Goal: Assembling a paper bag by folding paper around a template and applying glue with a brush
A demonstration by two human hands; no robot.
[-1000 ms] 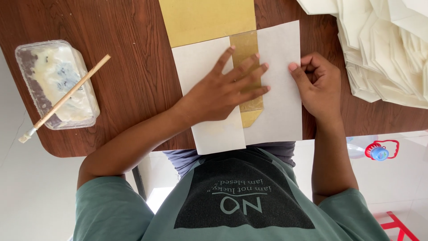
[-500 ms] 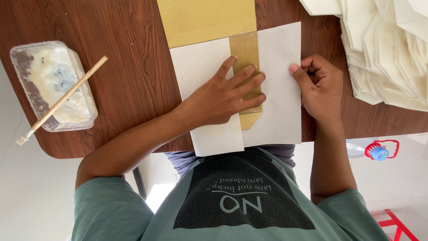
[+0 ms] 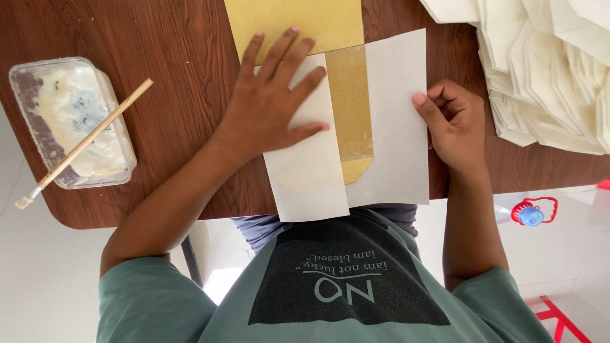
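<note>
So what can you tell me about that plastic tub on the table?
The plastic tub is clear, rectangular with rounded corners, lidless, and holds smeared whitish paste with dark flecks. It sits on the brown wooden table near its rounded corner. A wooden-handled brush lies slantwise across its rim, bristles past the table edge.

Dark wooden table (image 3: 159,38) (rounded corner) over pale floor (image 3: 38,286).

left hand (image 3: 270,105): flat, palm down, 5 fingers spread, forearm bare and angled in from lower left. right hand (image 3: 452,124): fingers curled inward, index fingertip extended and pressing down, wrist straight, forearm bare, rising from below.
</note>
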